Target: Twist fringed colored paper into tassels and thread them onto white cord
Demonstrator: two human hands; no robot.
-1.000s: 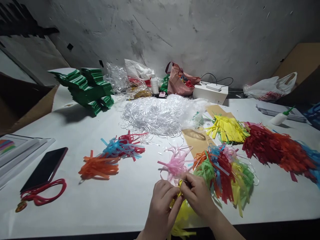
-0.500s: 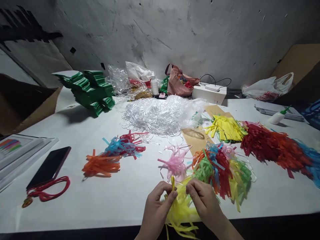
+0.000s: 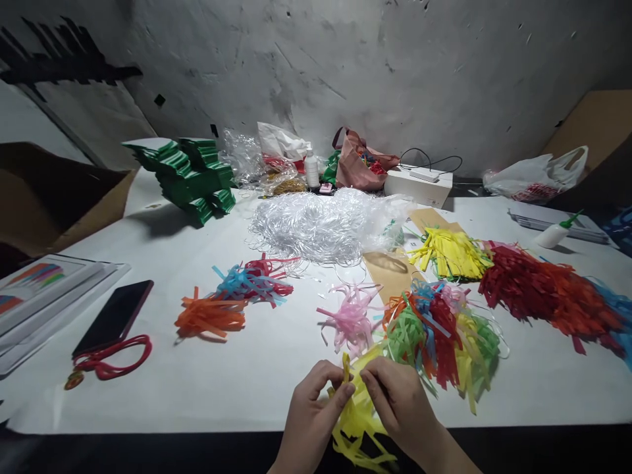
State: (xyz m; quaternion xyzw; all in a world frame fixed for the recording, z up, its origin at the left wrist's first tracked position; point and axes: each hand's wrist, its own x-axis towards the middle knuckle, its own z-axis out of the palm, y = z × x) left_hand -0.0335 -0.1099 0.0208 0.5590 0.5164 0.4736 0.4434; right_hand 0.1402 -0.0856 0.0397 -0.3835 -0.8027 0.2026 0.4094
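Observation:
Both hands work at the table's near edge on a bunch of yellow paper strips (image 3: 356,421). My left hand (image 3: 310,415) pinches the top of the bunch, its fingers closed. Facing it, my right hand (image 3: 399,405) has fingers curled on the same bunch. The loose ends of the strips hang down past the table edge. Just beyond my hands lie a pink tassel (image 3: 349,319) and a mixed pile of green, red, blue and yellow tassels (image 3: 439,336).
On the white table (image 3: 237,368) lie an orange tassel (image 3: 210,316), a blue-red tassel (image 3: 254,280), a heap of clear plastic loops (image 3: 316,227), yellow strips (image 3: 447,253), red strips (image 3: 543,293), a phone (image 3: 113,317), a red lanyard (image 3: 111,362), green paper stacks (image 3: 190,174), a glue bottle (image 3: 555,232).
My hands have drawn back toward the table edge and spread slightly, with the yellow bunch now hanging lower. The camera has shifted a little to the left.

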